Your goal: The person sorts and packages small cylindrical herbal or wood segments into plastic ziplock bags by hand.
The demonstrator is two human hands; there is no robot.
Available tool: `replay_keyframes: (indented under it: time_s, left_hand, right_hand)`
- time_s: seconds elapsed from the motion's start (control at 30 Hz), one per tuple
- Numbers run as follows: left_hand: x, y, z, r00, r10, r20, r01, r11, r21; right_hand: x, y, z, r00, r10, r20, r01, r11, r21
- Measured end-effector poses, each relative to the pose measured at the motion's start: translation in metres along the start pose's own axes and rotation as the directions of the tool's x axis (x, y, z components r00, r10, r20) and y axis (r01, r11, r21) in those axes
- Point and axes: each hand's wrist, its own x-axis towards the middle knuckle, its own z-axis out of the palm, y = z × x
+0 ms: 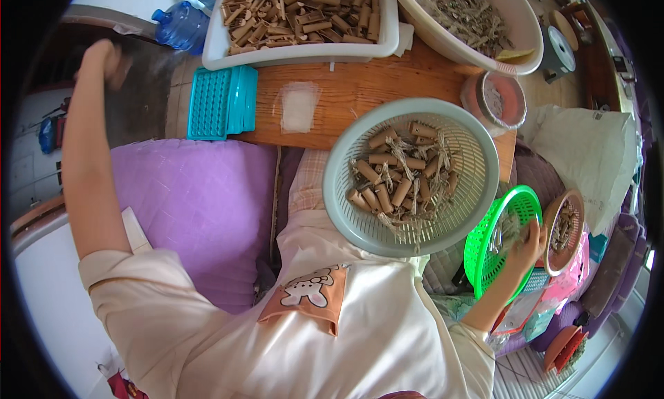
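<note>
My left arm stretches out to the far left, and my left hand (108, 61) is raised there, its fingers smeared by motion. On the other side my right hand (527, 247) is at the right rim of a bright green plastic basket (478, 250). Its fingers are curled together; whatever they hold, if anything, is too small to make out. Pale, stringy bundles (508, 229) lie inside that basket. In front of me a large grey-green colander (477, 191) holds several short brown tubes (401, 190) tangled with pale strings.
A white tub (304, 53) heaped with brown tubes and a cream basin (415, 19) of stringy pieces stand on the wooden table (360, 81). Also there are teal trays (223, 101) and a pinkish jar (508, 101). A tan basket (551, 261) adjoins the green one. Left is a purple cushion (194, 191).
</note>
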Motion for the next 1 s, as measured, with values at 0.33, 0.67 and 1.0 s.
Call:
replay_keyframes:
  time_s: [0.33,0.67,1.0]
  left_hand:
    - [-0.125,0.103,0.096,0.98,0.15,-0.131,0.069,0.365,0.928]
    - [-0.235,0.214,0.334,0.949,0.29,0.127,-0.307,0.941,0.144]
    - [-0.249,0.113,0.473,0.64,0.535,-0.551,-0.397,0.845,0.359]
  right_hand:
    - [0.002,0.04,-0.075,0.999,0.043,-0.017,-0.043,0.743,-0.668]
    - [-0.042,0.0,0.101,0.837,-0.386,0.389,0.547,0.55,-0.631]
    - [-0.077,0.027,0.192,0.674,-0.18,0.716,0.602,0.695,-0.393]
